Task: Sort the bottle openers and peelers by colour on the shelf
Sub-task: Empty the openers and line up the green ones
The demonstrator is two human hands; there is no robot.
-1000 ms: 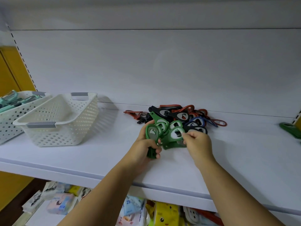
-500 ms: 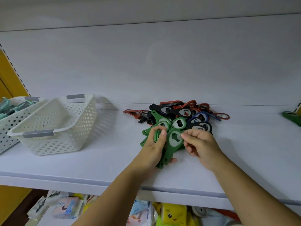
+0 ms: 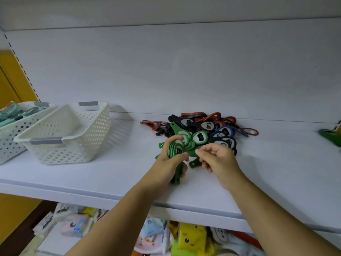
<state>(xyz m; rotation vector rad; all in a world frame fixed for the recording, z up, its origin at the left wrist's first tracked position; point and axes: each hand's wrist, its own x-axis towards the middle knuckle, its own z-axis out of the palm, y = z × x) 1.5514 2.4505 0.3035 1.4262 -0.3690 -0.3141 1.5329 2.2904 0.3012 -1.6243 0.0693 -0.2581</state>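
The white shelf [image 3: 92,178] is carrying everything. Toward its left, an empty white perforated basket [image 3: 73,133] is sitting beside a second basket [image 3: 11,137] holding teal items. Right of centre, a mixed heap of bottle openers [image 3: 204,126], black, red and blue, is lying against the back. Just in front, the left hand [image 3: 170,161] is gripping a fanned stack of green bottle openers [image 3: 177,148], while the right hand [image 3: 219,159] is hovering beside it, fingers loosely curled, holding nothing.

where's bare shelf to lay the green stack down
Bare shelf lies between the empty white basket and the left hand, also right of the mixed pile up to the stray green opener. It is crowded around the pile.
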